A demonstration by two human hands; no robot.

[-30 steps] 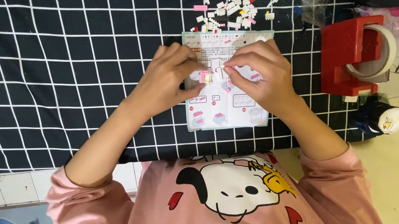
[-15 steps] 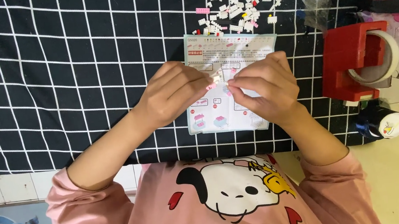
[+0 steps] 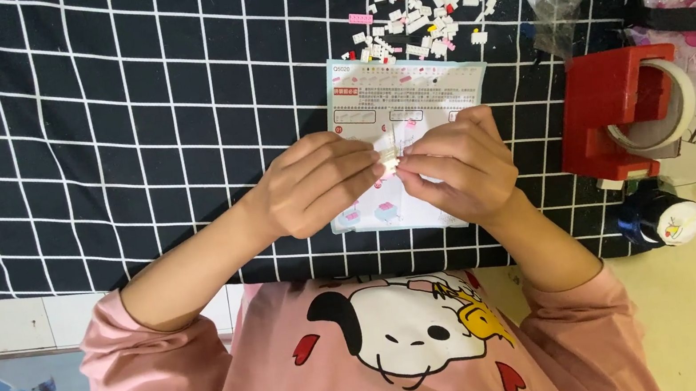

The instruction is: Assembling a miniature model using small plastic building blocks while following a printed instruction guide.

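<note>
Right now my left hand (image 3: 315,182) and right hand (image 3: 460,163) are both curled shut, fingertips pinching a tiny pale brick piece (image 3: 389,160) between them, held just above the instruction sheet (image 3: 406,94) so I can check its diagrams. Beyond the sheet lies the loose brick pile (image 3: 422,11), kept within reach; a red tape dispenser (image 3: 615,111) sits beside it.

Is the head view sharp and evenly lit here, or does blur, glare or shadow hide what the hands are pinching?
Head view: evenly lit and mostly sharp; no glare on the instruction sheet. The left hand and right hand meet on a tiny pale piece, too small to make out. Only soft shadows under the hands.
</note>
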